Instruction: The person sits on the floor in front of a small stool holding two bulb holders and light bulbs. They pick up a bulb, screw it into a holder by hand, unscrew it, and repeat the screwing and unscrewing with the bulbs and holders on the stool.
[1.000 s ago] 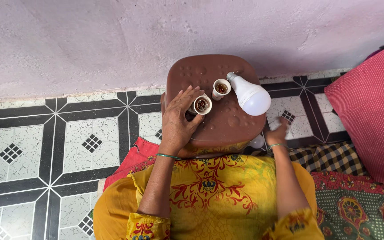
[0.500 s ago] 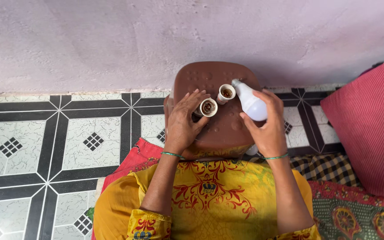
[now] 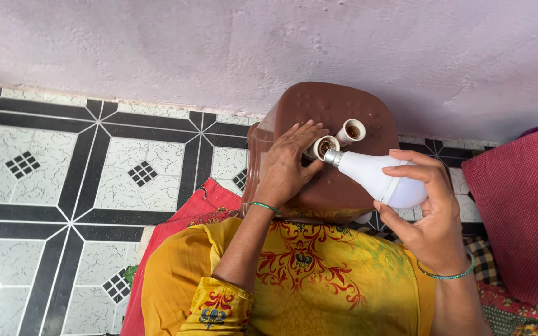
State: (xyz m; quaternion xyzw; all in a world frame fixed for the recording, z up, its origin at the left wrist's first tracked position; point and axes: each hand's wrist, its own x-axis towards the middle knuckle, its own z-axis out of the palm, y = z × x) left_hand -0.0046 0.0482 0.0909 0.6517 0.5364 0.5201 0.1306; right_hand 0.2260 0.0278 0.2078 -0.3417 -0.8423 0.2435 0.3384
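A white light bulb lies in my right hand, its metal base pointing at a white lamp holder. My left hand grips that holder on top of a brown plastic stool. The bulb's base sits right at the holder's open mouth. A second white lamp holder stands just behind it on the stool, untouched.
A plastered wall rises directly behind the stool. Black-and-white patterned floor tiles spread to the left. A red cushion lies at the right, and patterned cloth covers the floor under me.
My right hand came up from beside the stool, took the bulb off the stool top and turned its base toward the holder in my left hand.
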